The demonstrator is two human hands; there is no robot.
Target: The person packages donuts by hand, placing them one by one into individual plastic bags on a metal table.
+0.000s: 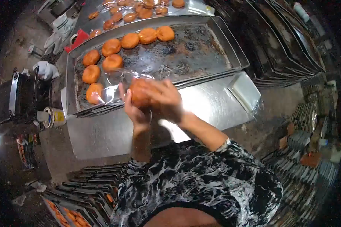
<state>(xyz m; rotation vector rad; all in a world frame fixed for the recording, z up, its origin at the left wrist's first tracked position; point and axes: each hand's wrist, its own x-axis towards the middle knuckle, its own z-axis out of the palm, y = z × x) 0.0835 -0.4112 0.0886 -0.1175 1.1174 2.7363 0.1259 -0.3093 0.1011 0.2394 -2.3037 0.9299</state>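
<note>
An orange dough ball (140, 92) sits between both my hands over the front edge of a large metal tray (223, 49). My left hand (134, 109) cups it from below and the left. My right hand (166, 100) covers it from the right, blurred by motion. On the tray's plastic-lined left and back part lie several orange dough rounds (111, 47). The tray rests on a metal table (212, 102).
A second tray with several orange rounds (140, 11) lies behind the first. White gloves (60, 28) hang at the far left. Stacked empty trays (284, 41) stand at right. More tray stacks (87, 181) sit near my left side, some holding orange pieces.
</note>
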